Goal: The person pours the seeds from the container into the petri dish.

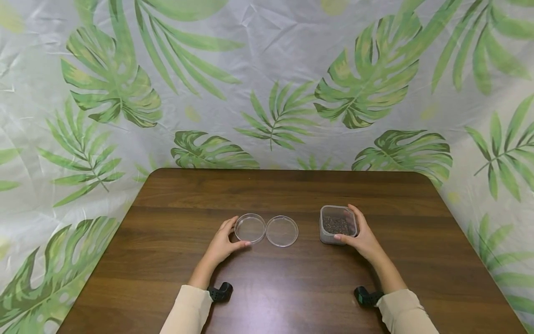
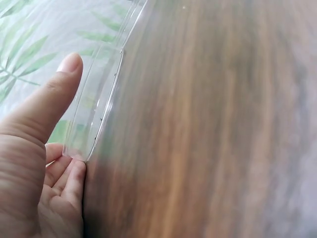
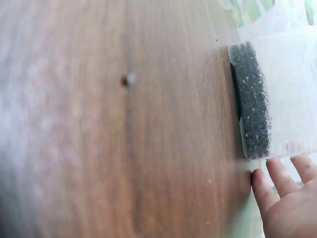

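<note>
Here's our right hand (image 1: 365,236), thumb and fingers spread wide around the square clear tub (image 1: 327,239), dark grains (image 1: 335,226) inside. Well left of the tub, our left hand (image 1: 221,241) curves round the rim of the left dish (image 1: 250,228); the right dish (image 1: 282,231) sits between that dish and the tub. From the right wrist, our thumb is hidden and the tub runs out of frame; the worktop (image 1: 267,195) blurs, and we can't make out a small speck (image 3: 130,79).
</note>
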{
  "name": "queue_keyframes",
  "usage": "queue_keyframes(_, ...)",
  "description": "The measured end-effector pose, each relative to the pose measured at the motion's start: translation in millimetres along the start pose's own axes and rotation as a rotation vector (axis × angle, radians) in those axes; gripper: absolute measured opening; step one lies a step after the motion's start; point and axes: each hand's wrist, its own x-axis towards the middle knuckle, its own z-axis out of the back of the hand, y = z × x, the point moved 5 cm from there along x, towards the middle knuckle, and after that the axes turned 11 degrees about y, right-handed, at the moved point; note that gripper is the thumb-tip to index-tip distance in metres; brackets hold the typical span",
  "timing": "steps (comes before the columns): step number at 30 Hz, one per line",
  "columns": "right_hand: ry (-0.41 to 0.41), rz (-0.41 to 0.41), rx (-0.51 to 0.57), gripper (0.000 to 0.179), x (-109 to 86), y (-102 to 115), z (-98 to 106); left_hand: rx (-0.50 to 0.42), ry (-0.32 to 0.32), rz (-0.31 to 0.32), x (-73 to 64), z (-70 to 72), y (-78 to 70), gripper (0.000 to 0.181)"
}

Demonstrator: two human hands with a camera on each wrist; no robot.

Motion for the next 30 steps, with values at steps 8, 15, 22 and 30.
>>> queue_keyframes(8, -0.017, -0.040, 0.009, 0.088, -1.3, 0, -1, 0.000, -0.009, 0.009, 1.5, -1.0, 2.5, 0.086)
queue_keyframes(15, -0.062, -0.038, 0.036, 0.085, -1.0, -4, 1, 0.006, -0.010, 0.015, 1.3, -0.5, 2.7, 0.084)
queue_keyframes(22, -0.099, -0.059, 0.010, 0.085, -2.4, -3, 3, 0.000, -0.012, 0.014, 1.6, -0.9, 2.7, 0.084)
queue_keyframes(30, -0.122, -0.068, 0.006, 0.085, -3.6, 16, 2, -0.007, -0.012, 0.023, 1.5, -1.7, 3.6, 0.083)
